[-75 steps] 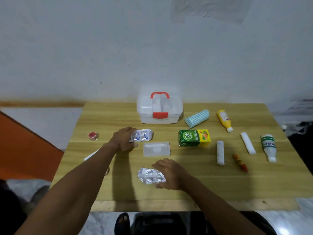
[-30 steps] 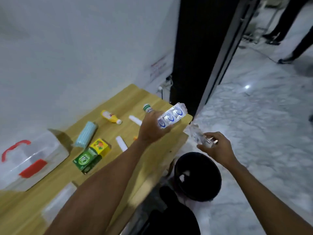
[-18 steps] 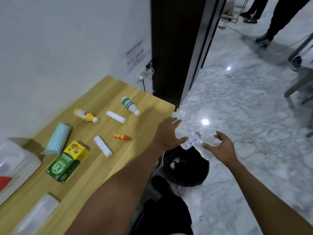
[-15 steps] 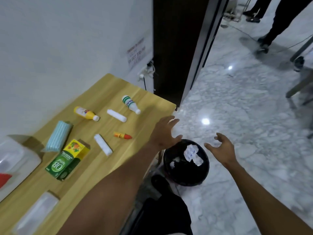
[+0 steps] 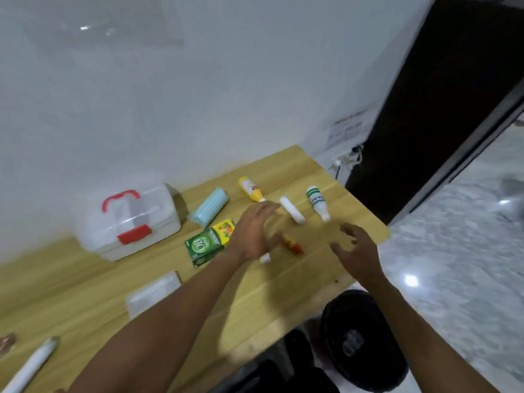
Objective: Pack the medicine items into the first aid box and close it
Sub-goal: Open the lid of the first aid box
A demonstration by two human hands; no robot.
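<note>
The clear first aid box (image 5: 133, 222), with its red handle and latch, sits shut at the back left of the wooden table (image 5: 255, 296). To its right lie a blue mask pack (image 5: 209, 210), a green OB carton (image 5: 208, 245), a yellow bottle (image 5: 250, 189), a white roll (image 5: 292, 213), a white-and-green bottle (image 5: 317, 202) and a small red-orange tube (image 5: 293, 244). My left hand (image 5: 255, 231) hovers open over a white stick (image 5: 265, 258). My right hand (image 5: 355, 251) hovers open near the table's right edge. Both hold nothing.
A black bin (image 5: 360, 338) stands on the marble floor below the table's right edge, with blister packs inside. A clear flat packet (image 5: 154, 293) lies near the front. A white tube (image 5: 31, 364) and a red tape roll (image 5: 7, 340) sit at the far left. A dark door frame stands to the right.
Both hands carried blister packs off the table and dropped them into the black bin. Now, empty, the hands have swung back over the table and my view has turned left.
</note>
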